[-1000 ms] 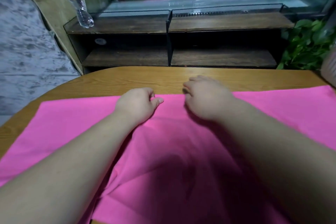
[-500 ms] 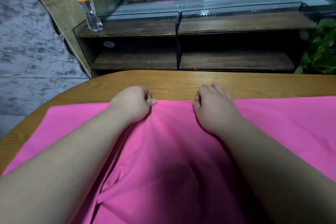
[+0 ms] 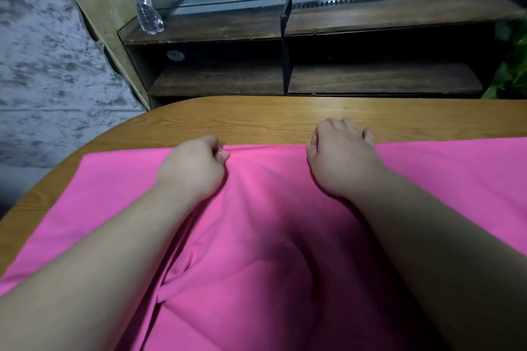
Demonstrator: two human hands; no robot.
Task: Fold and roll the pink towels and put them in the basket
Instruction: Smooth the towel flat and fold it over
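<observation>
The pink towel (image 3: 285, 251) lies spread across the wooden surface (image 3: 256, 120), its far edge running straight between the two hands and its near part bunched into soft ridges between the forearms. The left hand (image 3: 196, 171) sits on that far edge with its fingers (image 3: 217, 153) curled in and the thumb pressed against them, pinching the cloth, as the creases running toward it suggest. The right hand (image 3: 342, 159) rests on the same edge with its fingers (image 3: 368, 134) loosely bent and reaching past the cloth onto bare wood; whether its thumb pinches the hem I cannot tell.

The step in hand looks like the first fold. To do it well, both hands should take the far hem at an even spacing, lift it together and bring it square onto the near hem (the slack in the middle wants smoothing out first, or the roll will come out lumpy). Corners should meet before any pressing.

Beyond the surface stands a dark shelf unit (image 3: 370, 80) with wooden boards, a clear bottle (image 3: 142, 0) with an orange label on its left end, green leaves (image 3: 513, 71) at the right and a grey mottled wall (image 3: 42, 65) at the left. No basket shows.
</observation>
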